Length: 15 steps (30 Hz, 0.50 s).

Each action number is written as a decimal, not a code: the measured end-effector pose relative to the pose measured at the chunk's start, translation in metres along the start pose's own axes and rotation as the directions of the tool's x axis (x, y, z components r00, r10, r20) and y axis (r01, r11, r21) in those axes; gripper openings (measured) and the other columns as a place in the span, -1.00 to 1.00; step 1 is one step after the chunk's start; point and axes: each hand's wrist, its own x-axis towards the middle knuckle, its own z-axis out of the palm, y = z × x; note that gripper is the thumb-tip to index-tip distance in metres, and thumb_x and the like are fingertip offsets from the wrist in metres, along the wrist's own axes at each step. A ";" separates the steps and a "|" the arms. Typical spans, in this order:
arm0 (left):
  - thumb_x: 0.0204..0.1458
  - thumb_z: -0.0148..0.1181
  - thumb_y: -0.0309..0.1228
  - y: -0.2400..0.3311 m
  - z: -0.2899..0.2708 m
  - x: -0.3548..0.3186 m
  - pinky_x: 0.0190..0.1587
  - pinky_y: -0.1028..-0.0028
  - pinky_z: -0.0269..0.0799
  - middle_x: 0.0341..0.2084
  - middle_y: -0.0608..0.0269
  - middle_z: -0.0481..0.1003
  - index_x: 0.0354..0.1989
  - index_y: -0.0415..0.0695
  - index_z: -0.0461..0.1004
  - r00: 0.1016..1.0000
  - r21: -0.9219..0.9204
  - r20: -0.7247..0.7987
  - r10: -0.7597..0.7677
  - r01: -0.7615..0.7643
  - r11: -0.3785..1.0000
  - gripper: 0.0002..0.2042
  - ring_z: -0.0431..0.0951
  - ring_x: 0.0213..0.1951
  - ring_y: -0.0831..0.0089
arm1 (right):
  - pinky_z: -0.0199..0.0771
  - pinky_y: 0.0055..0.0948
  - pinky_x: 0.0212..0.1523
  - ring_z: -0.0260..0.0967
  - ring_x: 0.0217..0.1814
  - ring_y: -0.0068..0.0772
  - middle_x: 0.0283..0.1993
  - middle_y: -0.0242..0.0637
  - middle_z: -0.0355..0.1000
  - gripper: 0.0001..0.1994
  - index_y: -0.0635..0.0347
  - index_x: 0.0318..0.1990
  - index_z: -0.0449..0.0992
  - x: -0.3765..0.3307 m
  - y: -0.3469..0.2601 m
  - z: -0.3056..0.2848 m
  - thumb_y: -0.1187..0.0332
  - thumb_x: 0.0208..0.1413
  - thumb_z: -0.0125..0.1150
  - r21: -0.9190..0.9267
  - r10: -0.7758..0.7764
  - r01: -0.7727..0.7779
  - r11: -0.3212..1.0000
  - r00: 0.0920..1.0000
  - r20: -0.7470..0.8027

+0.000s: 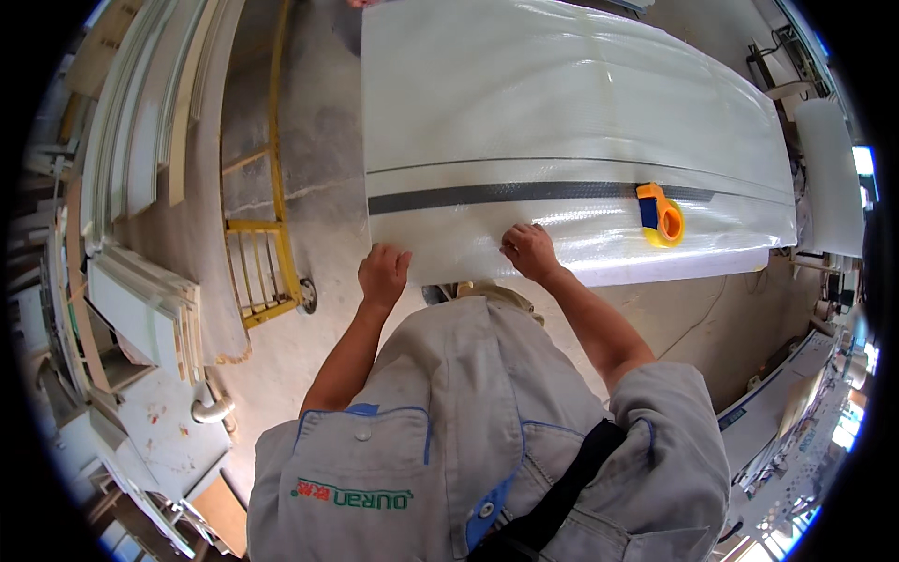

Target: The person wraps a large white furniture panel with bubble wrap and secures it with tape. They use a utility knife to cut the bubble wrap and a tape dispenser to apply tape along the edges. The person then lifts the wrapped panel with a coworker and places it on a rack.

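Note:
A large flat panel [487, 103] covered in clear bubble wrap lies in front of me, with a dark stripe [468, 195] running along it under the film. My left hand [383, 273] is closed at the panel's near left corner, its fingers curled at the edge. Farther right along the near edge, my right hand [529, 251] rests low over the wrap with bent fingers drawn together. What either hand pinches, if anything, is too small to make out. An orange and blue tape dispenser [660, 217] with a yellow roll sits on the wrapped panel, right of my right hand.
A yellow metal cart frame [278, 187] with a caster wheel [308, 296] stands to the left. Beyond it lean stacked boards [140, 122]. A white foam roll [830, 178] is at the far right. Part of another person's hand [360, 3] shows by the panel's far left corner.

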 end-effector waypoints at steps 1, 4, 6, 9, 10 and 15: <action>0.08 0.31 -0.15 -0.002 -0.001 -0.001 -0.27 0.13 0.43 -0.32 0.15 0.50 -0.45 -0.07 0.48 1.000 -0.025 -0.016 -0.004 0.003 1.000 -0.73 0.53 -0.28 0.05 | 0.40 -0.17 0.00 0.49 -0.11 -0.19 -0.27 -0.33 0.51 -0.82 0.01 -0.31 0.58 -0.003 -0.001 0.002 0.24 -0.01 0.44 0.023 -0.009 0.010 1.000 0.999 -0.040; 0.04 0.37 -0.15 -0.017 0.007 -0.002 -0.03 0.09 0.42 -0.03 0.09 0.47 -0.39 -0.08 0.50 0.993 0.082 -0.056 0.100 -0.095 0.992 -0.73 0.47 0.01 -0.02 | 0.41 -0.18 0.03 0.50 -0.06 -0.19 -0.19 -0.34 0.53 -0.78 -0.02 -0.29 0.61 -0.010 0.006 -0.005 0.22 -0.08 0.51 0.084 0.017 -0.001 0.996 0.980 -0.197; 0.05 0.37 -0.15 -0.011 0.003 0.005 0.08 0.05 0.36 0.11 -0.02 0.39 -0.37 -0.09 0.49 0.989 0.127 -0.065 0.131 -0.123 0.984 -0.72 0.39 0.12 -0.10 | 0.39 -0.17 0.11 0.49 0.03 -0.11 -0.07 -0.29 0.55 -0.63 0.00 -0.13 0.61 -0.012 0.034 -0.012 0.23 -0.13 0.57 0.147 0.167 -0.109 0.983 0.861 -0.480; 0.05 0.39 -0.13 -0.023 0.004 0.004 0.17 0.03 0.32 0.25 -0.16 0.27 -0.38 -0.11 0.49 0.998 0.000 0.000 0.060 -0.060 0.998 -0.70 0.32 0.20 -0.17 | 0.34 -0.10 0.20 0.42 0.16 -0.01 0.11 -0.20 0.50 -0.31 0.11 0.14 0.46 -0.031 0.103 -0.079 0.20 -0.20 0.63 0.066 0.359 -0.491 0.868 0.530 -0.768; 0.05 0.39 -0.13 -0.032 0.007 0.005 0.19 0.04 0.31 0.28 -0.21 0.23 -0.38 -0.11 0.49 0.999 -0.075 0.043 0.029 -0.025 0.997 -0.69 0.31 0.22 -0.18 | 0.34 -0.08 0.21 0.38 0.19 -0.02 0.18 -0.14 0.45 -0.23 0.15 0.19 0.41 -0.046 0.134 -0.105 0.18 -0.24 0.65 -0.033 0.301 -0.557 0.830 0.497 -0.814; 0.01 0.44 -0.08 -0.066 0.002 0.023 0.12 0.09 0.41 0.21 -0.20 0.28 -0.46 -0.09 0.49 0.974 -0.083 0.194 0.121 -0.107 0.991 -0.65 0.37 0.16 -0.15 | 0.12 -0.13 0.40 0.39 0.31 -0.21 0.21 -0.16 0.49 -0.22 0.06 0.36 0.31 -0.087 0.195 -0.157 0.04 -0.02 0.47 -0.253 0.867 -0.923 0.291 0.366 -0.339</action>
